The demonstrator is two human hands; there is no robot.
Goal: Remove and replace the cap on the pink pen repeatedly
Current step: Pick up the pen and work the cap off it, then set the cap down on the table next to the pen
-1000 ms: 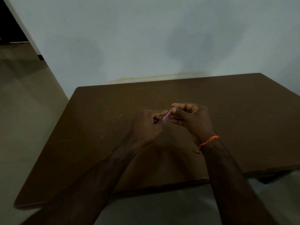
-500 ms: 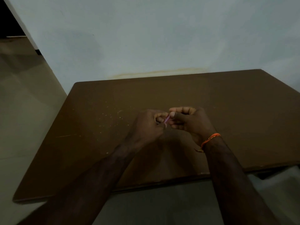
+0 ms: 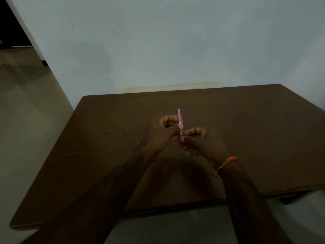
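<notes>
Between both hands a thin pink pen [image 3: 179, 120] stands nearly upright above the middle of the brown table [image 3: 255, 124]. My left hand [image 3: 161, 132] pinches its upper part, where the pink cap with a clip rises above the fingers. My right hand [image 3: 202, 143] grips the lower part, and the pen's dark tip pokes out below its fingers. Whether the cap is seated on the pen or slightly apart from it cannot be told. An orange thread band circles my right wrist [image 3: 226, 163].
The table stands against a pale wall [image 3: 175, 41]. Small light specks [image 3: 123, 132] dot the tabletop left of my hands. Bare floor [image 3: 26, 120] lies to the left, with a dark doorway at the far upper left.
The pen was almost hidden between my closed hands; now it is turned upright and much more of it shows. My left hand has risen slightly above the right.
</notes>
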